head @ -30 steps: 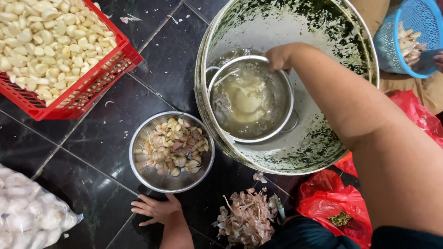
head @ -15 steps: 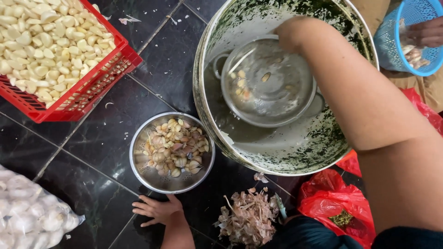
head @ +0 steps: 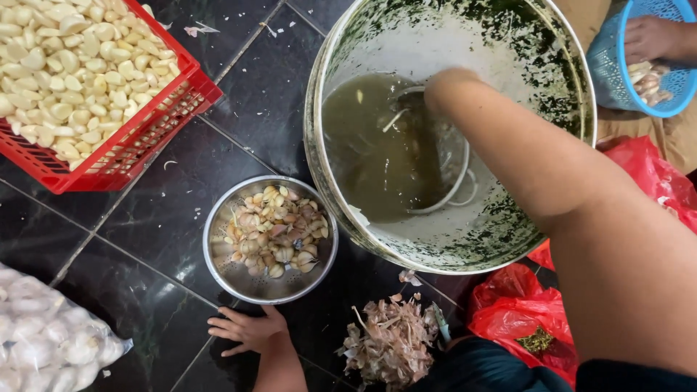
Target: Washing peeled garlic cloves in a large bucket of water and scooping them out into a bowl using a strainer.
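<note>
1. Gripping cannot be told: the right hand (head: 450,91) is plunged into murky water inside the big metal pot (head: 334,94), at a submerged strainer (head: 454,189).
2. Left hand (head: 247,330) rests flat, fingers spread, on the dark tile floor (head: 145,218), touching the near rim of the steel bowl (head: 270,239) of unpeeled garlic.

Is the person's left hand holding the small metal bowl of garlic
No, the left hand lies flat on the dark floor just below the metal bowl, not gripping it.
</note>
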